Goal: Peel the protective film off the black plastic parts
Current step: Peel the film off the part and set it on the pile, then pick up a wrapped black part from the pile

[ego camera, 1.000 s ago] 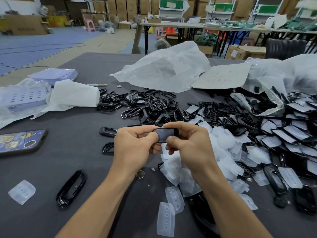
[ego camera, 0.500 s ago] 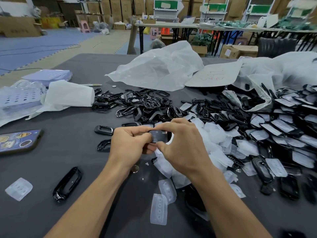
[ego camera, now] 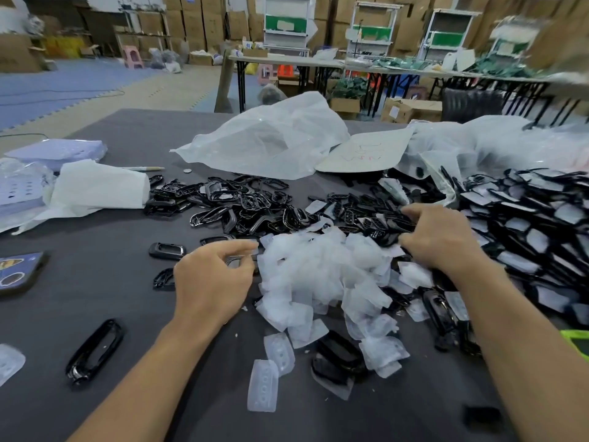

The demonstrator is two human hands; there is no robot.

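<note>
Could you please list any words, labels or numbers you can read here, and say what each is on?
Nothing reads clearly.
White card: faint red handwriting, illegible.
Phone case: stickers, too blurred.
Background boxes: labels too small.

The person shows only as two arms in the head view; the left hand [ego camera: 210,282] and right hand [ego camera: 443,244] are bare; the left forearm [ego camera: 149,381] and right forearm [ego camera: 522,352] are bare too, uncovered from wrist to the picture's lower edge; both forearms look slim and smooth; knuckles stand out on the back of the left hand; blur softens the right hand's fingers [ego camera: 414,213], so nails cannot be made out.
</note>
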